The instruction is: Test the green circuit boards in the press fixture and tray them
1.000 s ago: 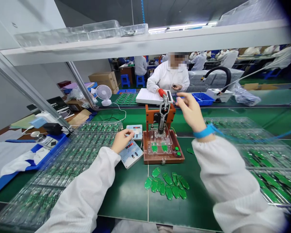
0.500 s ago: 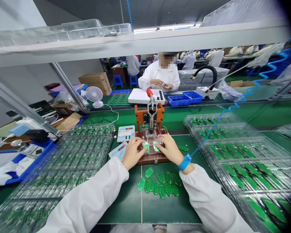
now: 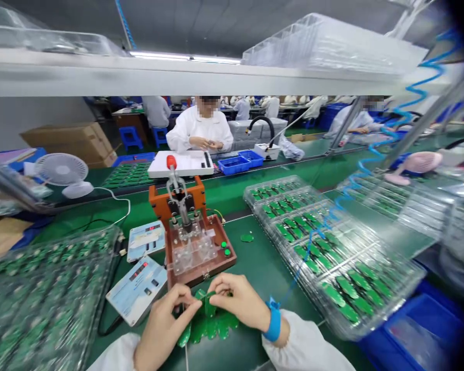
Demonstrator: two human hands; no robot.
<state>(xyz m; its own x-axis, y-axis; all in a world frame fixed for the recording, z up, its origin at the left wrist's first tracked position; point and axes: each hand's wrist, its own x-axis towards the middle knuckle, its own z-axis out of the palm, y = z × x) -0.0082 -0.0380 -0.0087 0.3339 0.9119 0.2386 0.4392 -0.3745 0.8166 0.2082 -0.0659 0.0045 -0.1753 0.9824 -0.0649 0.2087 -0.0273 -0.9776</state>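
Over a pile of green circuit boards (image 3: 212, 330), my left hand (image 3: 166, 322) and my right hand (image 3: 239, 301) meet, fingertips pinched. A small green circuit board (image 3: 209, 306) stands on edge between them, and the fingers of both hands grip it; whether a second board is there I cannot tell. Just beyond stands a press fixture with an orange frame (image 3: 157, 198), a red-tipped toggle lever (image 3: 171, 163) and a wooden base (image 3: 216, 265). Its clear plastic plate (image 3: 195, 255) shows no green board. A blue wrist strap (image 3: 273, 319) circles my right wrist.
Clear trays of boards stand left (image 3: 42, 288) and right (image 3: 317, 226). Two display boxes (image 3: 139, 288) lie left of the fixture. One loose board (image 3: 246, 238) lies right of it. A white fan (image 3: 64, 172) and a co-worker (image 3: 201, 129) are beyond; a shelf (image 3: 178, 80) hangs above.
My hands have come back from the fixture to the board pile and taken hold of a board. The boards under my fingers at the fixture no longer show there. The view has swung right.
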